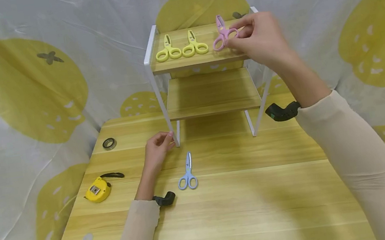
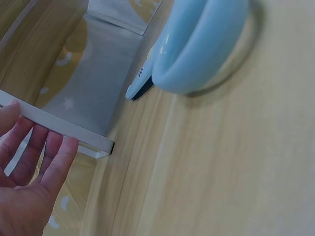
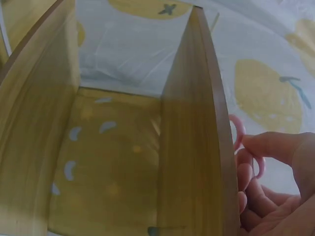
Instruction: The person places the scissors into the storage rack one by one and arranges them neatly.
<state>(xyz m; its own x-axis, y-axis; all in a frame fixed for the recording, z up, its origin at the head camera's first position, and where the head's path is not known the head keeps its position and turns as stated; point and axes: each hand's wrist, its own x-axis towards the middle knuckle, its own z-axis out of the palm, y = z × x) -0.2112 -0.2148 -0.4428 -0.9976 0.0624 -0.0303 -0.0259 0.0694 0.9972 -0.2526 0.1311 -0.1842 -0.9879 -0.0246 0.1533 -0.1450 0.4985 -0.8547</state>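
Over the right part of the top shelf, my right hand (image 1: 263, 40) pinches pink scissors (image 1: 223, 33) by the handle, blades pointing away. Two yellow scissors, one at the left (image 1: 168, 49) and one in the middle (image 1: 194, 45), lie side by side on that shelf. My left hand (image 1: 157, 149) holds the front left leg (image 2: 69, 127) of the white-framed rack (image 1: 158, 96) low down, thumb on one side and fingers on the other. Blue scissors (image 1: 187, 174) lie on the table just right of the left wrist. In the right wrist view, the shelf edge partly hides the pink scissors.
The rack's lower wooden shelf (image 1: 212, 92) sits beneath the top one. Along the table's left side are a dark ring (image 1: 109, 144), a yellow tape measure (image 1: 98, 190) and a small grey disc (image 1: 87, 239). A lemon-patterned curtain (image 1: 106, 33) hangs behind the rack.
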